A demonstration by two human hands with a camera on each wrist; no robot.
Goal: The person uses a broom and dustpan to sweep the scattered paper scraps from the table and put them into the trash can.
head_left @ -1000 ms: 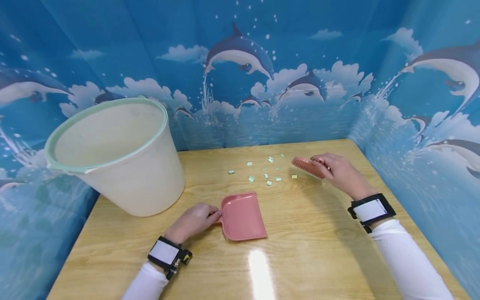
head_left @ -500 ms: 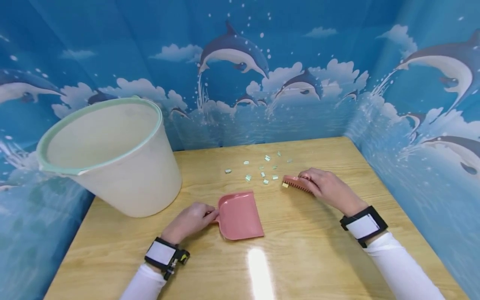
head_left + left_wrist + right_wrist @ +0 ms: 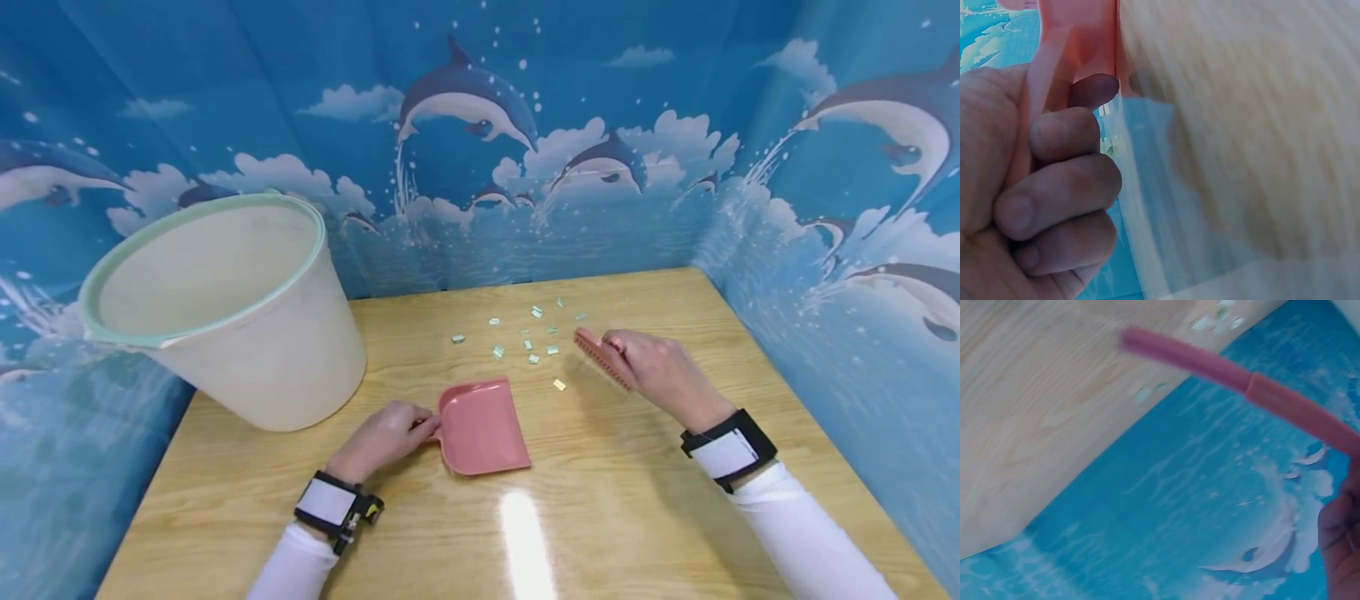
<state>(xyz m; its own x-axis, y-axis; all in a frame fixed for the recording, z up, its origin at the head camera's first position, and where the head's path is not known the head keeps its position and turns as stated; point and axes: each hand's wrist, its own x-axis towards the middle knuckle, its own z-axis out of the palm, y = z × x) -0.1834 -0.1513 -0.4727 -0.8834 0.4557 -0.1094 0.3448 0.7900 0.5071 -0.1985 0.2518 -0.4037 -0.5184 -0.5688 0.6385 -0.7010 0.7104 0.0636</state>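
Slanting diagonally, the pink brush (image 3: 602,354) points far-left from the right hand (image 3: 666,372).

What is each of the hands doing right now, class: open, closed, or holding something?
Left hand: closed, holding the pink dustpan by its handle.
Right hand: closed, holding the pink brush.

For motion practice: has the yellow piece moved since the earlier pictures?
Yes: against the bucket in the head view, the yellow piece shifted left and down.
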